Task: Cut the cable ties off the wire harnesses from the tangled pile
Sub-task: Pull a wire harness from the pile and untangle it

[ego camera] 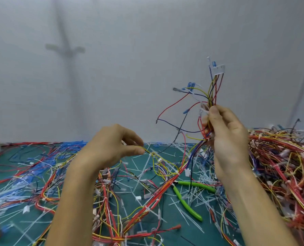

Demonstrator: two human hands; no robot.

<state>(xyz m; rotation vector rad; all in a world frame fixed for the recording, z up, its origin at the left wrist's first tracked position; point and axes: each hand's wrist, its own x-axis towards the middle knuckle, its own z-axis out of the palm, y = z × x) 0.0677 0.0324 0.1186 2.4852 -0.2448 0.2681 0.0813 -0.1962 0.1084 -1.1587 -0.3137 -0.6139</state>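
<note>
Green-handled cutters (pixel 186 201) lying on the bench (pixel 140 176) among cut ties. Beyond the cutters, left hand (pixel 112 146) is pinching a yellow wire (pixel 163 161); right hand (pixel 225 137) is gripping a raised wire harness (pixel 212 91). Tangled pile (pixel 282 167) lying right of the cutters.
</note>
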